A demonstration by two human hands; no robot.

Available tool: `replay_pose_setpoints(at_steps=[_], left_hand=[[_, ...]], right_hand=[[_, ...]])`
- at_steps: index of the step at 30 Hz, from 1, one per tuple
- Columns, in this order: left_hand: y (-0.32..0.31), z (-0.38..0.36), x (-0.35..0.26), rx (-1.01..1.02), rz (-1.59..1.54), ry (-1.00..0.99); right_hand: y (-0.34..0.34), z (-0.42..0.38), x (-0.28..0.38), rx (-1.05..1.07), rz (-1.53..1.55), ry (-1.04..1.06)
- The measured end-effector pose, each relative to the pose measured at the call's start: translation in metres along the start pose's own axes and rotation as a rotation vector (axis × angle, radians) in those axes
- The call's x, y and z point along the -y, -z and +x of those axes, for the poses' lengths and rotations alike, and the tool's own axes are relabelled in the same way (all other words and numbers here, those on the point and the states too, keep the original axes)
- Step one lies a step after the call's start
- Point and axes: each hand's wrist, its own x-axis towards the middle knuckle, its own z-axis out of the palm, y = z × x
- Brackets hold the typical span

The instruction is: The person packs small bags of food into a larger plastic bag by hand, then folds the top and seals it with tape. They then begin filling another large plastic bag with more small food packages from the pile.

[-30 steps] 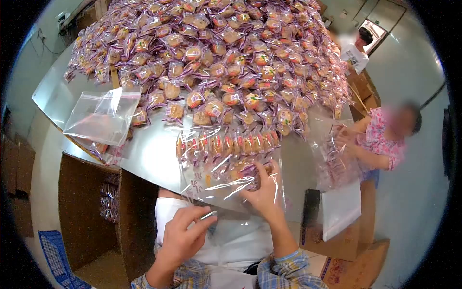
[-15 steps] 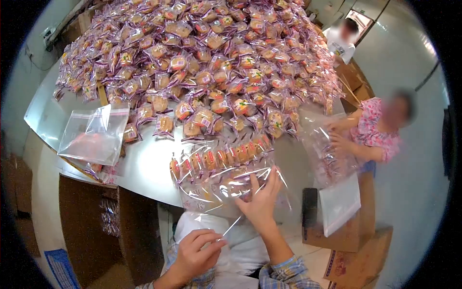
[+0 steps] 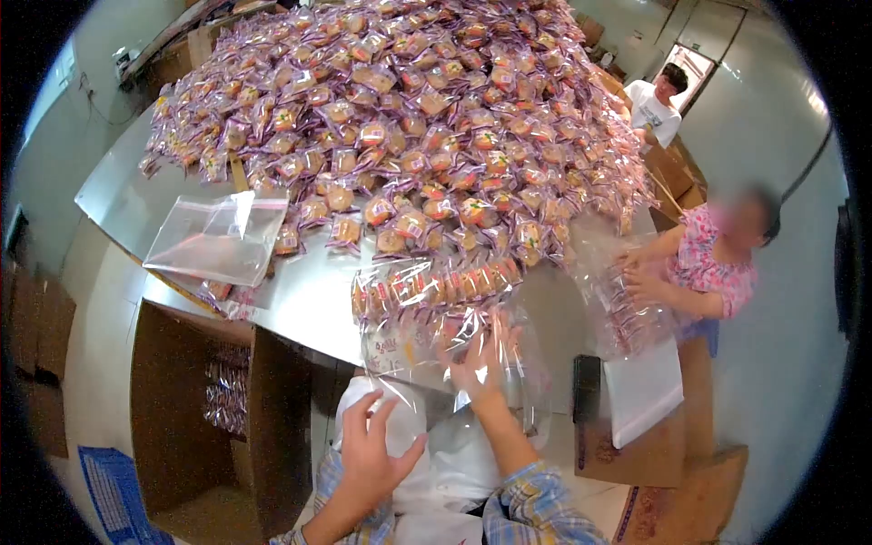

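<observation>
Working at the near edge of a metal table (image 3: pixel 313 304), with a clear bag (image 3: pixel 392 350) lying right in front and a row of small wrapped packs (image 3: pixel 436 289) standing side by side along its far part, seemingly under the film. Holding the right hand (image 3: pixel 477 363) in the near part of that bag, apparently inside it, with shiny film crossing the fingers and wrist. Not being able to tell, through the glare and blur, of any pinch on a pack there. Holding the left hand (image 3: pixel 374 454) nearer and to the left, apart from the bag, with thumb and fingers spread and nothing visible between them. Judging by the layout, being partway through arranging packs in the bag, with the far row formed and the near part looking looser. Probably calling for a gentle press from the right hand to line up the near part, and for a light left-hand pinch on the loose film. Having a big pile of packs (image 3: pixel 381 136) lying on the far side, and a co-worker's hands (image 3: pixel 640 277) touching another bag (image 3: pixel 622 318) on the right.
</observation>
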Motion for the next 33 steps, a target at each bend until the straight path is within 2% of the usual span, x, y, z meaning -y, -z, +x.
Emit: replay_pose_setpoints(at_steps=[1, 2, 5, 7, 9, 12, 13, 14, 17, 20, 22, 23, 24, 27, 28, 31, 33], left_hand=[[0.0, -0.002, 0.0, 0.013, 0.03, 0.036], [-0.002, -0.005, 0.001, 0.052, 0.056, 0.068], [-0.007, -0.007, 0.001, 0.106, 0.075, 0.08], [-0.02, -0.009, 0.006, 0.036, 0.06, 0.036], [-0.026, -0.01, 0.013, -0.007, 0.069, -0.037], [-0.021, -0.003, 0.012, -0.094, 0.0, -0.055], [-0.021, -0.004, 0.013, -0.102, -0.006, -0.064], [-0.019, -0.002, 0.013, -0.148, -0.035, -0.077], [-0.017, -0.008, 0.019, -0.134, -0.096, -0.026], [-0.019, -0.016, 0.022, -0.118, -0.113, -0.006], [-0.016, -0.018, 0.022, -0.088, -0.113, -0.013], [-0.013, -0.018, 0.023, -0.08, -0.107, -0.018], [-0.01, -0.018, 0.023, -0.068, -0.106, -0.025], [-0.006, -0.016, 0.024, -0.043, -0.093, -0.044], [-0.008, -0.016, 0.025, -0.042, -0.089, -0.049], [-0.01, -0.016, 0.026, -0.063, -0.08, -0.056], [-0.011, -0.02, 0.03, -0.066, -0.072, -0.058]], right_hand=[[-0.001, -0.003, 0.001, 0.015, 0.02, -0.026], [0.003, -0.001, 0.004, -0.045, -0.087, 0.065], [0.003, 0.004, 0.004, -0.018, -0.002, 0.073], [0.017, 0.01, 0.006, 0.054, 0.178, 0.125], [0.001, 0.002, 0.0, -0.142, 0.228, 0.31], [-0.006, -0.002, 0.008, 0.069, 0.56, 0.292], [0.008, -0.01, 0.006, 0.21, 0.588, 0.24], [0.014, -0.01, 0.019, 0.303, 0.366, 0.217], [-0.015, -0.027, 0.036, 0.248, 0.226, 0.209], [-0.029, -0.025, 0.047, 0.197, 0.206, 0.158], [-0.018, -0.014, 0.045, 0.179, 0.161, 0.197], [-0.001, -0.004, 0.05, 0.13, 0.161, 0.188], [0.006, 0.003, 0.05, 0.17, 0.212, 0.135], [-0.002, 0.001, 0.029, 0.026, 0.194, 0.219], [-0.002, -0.001, 0.025, -0.038, 0.313, 0.23], [0.005, -0.006, 0.031, 0.076, 0.326, 0.142], [0.006, -0.011, 0.033, 0.073, 0.289, 0.152]])
